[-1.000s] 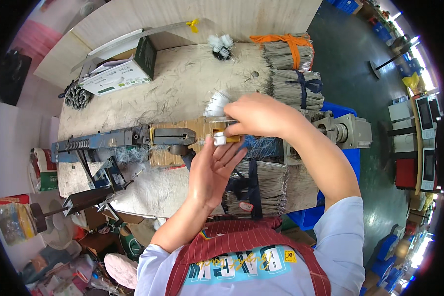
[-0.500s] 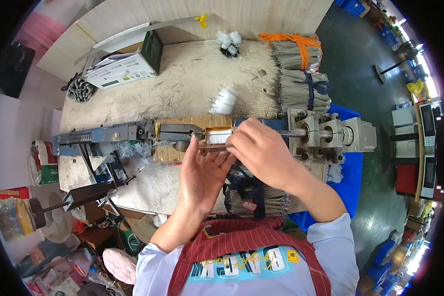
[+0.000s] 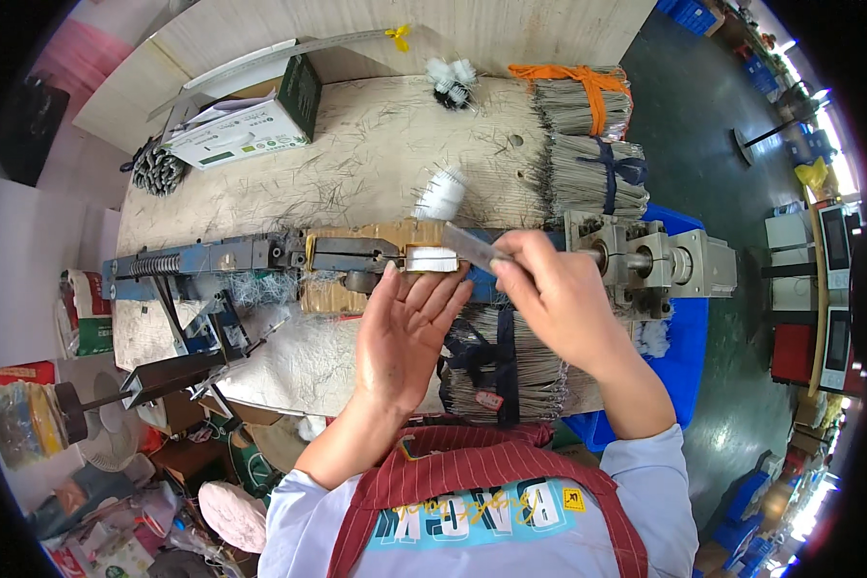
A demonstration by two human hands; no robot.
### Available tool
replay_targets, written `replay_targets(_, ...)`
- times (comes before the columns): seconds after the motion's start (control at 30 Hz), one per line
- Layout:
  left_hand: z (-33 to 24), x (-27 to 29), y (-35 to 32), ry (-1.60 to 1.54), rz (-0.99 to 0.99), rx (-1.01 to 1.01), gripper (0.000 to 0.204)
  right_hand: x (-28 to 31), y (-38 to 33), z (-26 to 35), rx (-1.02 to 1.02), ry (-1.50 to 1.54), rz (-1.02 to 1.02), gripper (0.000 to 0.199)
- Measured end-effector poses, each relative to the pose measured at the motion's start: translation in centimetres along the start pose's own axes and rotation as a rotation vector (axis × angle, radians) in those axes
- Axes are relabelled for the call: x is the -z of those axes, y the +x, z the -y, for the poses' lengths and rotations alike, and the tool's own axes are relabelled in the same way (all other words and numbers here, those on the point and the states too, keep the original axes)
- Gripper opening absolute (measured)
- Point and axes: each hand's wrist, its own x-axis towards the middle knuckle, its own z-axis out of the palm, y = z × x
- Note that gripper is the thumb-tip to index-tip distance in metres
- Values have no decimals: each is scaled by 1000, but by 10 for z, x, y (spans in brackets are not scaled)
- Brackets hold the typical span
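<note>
Feeding a flat metal strip [image 3: 472, 247] into the blue machine [image 3: 260, 258].
Our right hand [image 3: 554, 294] pinches it; left hand [image 3: 407, 332] open flat, empty, fingertips at machine.

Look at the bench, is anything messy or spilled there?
Yes. Thin loose fibres lie strewn over the workbench beyond the blue machine, while others sit in tied bundles. The right hand holds a flat metal strip beside the left hand.
</note>
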Motion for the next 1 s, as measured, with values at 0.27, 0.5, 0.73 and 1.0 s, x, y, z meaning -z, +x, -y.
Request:
replay_targets(0.27, -4, -2, -2, 60, -32, 16, 61, -10, 1, 24, 310, -391, 108, 42)
replay_targets(0.5, -10, -3, -5, 106, -3, 48, 52, -6, 8, 29, 320, -525, 203, 44)
replay_targets(0.73, 22, -3, 0, 183, -60, 1, 29, 5, 5, 22, 261, -430, 175, 39)
replay_targets(1.0, 50, 17, -14, 464, -8, 69, 57, 10, -21, 14, -70, 144, 232, 31)
